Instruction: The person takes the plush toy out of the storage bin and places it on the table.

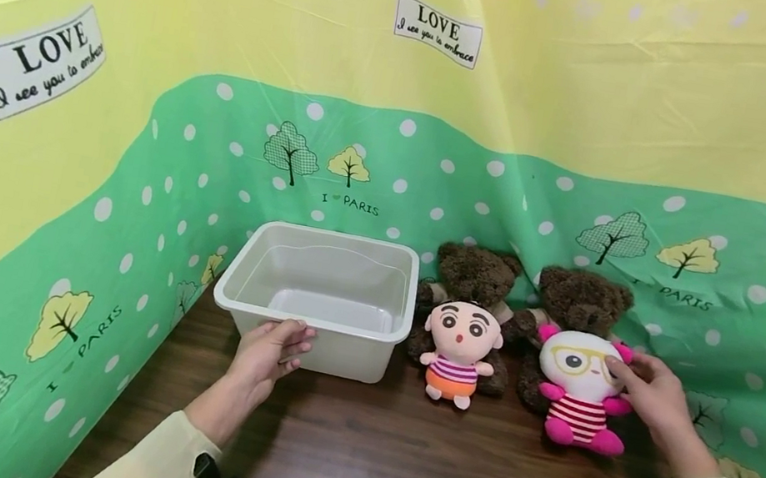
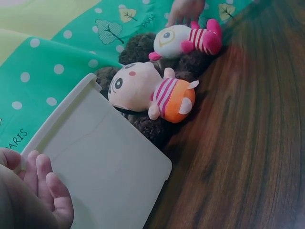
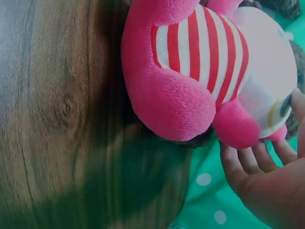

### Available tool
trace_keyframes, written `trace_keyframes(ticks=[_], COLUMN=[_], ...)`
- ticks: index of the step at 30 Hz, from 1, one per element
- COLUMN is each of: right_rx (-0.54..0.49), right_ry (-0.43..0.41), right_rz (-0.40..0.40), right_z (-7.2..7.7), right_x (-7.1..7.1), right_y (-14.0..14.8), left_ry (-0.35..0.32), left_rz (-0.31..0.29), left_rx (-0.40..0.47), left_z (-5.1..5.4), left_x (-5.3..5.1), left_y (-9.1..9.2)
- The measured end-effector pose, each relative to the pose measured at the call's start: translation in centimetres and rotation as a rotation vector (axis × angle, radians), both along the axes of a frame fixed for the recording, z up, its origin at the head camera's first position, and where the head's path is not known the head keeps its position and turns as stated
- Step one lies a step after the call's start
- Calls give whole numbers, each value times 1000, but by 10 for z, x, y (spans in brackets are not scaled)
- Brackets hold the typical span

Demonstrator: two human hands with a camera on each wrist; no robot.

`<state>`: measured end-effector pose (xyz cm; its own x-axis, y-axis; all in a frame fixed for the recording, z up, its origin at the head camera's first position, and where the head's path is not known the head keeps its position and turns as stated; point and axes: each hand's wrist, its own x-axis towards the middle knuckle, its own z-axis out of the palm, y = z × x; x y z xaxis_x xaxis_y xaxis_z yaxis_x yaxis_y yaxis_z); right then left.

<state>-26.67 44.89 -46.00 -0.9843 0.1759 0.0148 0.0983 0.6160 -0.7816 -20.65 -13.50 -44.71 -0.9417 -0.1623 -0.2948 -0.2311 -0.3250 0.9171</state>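
Note:
My right hand (image 1: 654, 394) holds a plush panda (image 1: 584, 421) by the side of its head, thumb on the face and fingers behind. The panda has yellow glasses, a red-striped body and pink limbs. My left hand (image 1: 269, 351) is at the front rim of a pale plastic bin (image 1: 349, 352), fingers loosely bent before its wall; whether they touch it is hard to tell. Nothing shows inside the bin. A plush boy doll (image 1: 458, 345) with a striped top and orange shorts sits between bin and panda. Brown teddy bears, one left (image 1: 476, 276) and one right (image 1: 582, 298), sit behind the toys.
A dark wooden table (image 1: 391, 460) lies under everything. Behind it and along the left hangs a green and yellow printed cloth (image 1: 500, 174), close to the bin's back and the teddy bears.

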Motion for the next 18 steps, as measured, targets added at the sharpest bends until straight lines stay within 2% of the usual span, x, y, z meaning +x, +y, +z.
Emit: trace_keyframes(ticks=[5, 9, 11, 15, 18], right_rx=[194, 320, 368, 430, 437], right_ry=[75, 152, 180, 222, 272], right_rz=[39, 121, 156, 219, 275], right_z=[6, 15, 22, 40, 54], right_x=[7, 10, 12, 20, 30], right_y=[-3, -9, -16, -37, -56], left_ry=[7, 9, 8, 53, 173], left_rz=[-79, -164, -210, -313, -376], left_rx=[38, 16, -23, -187, -390], left_z=[-4, -5, -6, -5, 1], left_x=[1, 2, 4, 8, 12], left_y=[-8, -16, -20, -29, -36])
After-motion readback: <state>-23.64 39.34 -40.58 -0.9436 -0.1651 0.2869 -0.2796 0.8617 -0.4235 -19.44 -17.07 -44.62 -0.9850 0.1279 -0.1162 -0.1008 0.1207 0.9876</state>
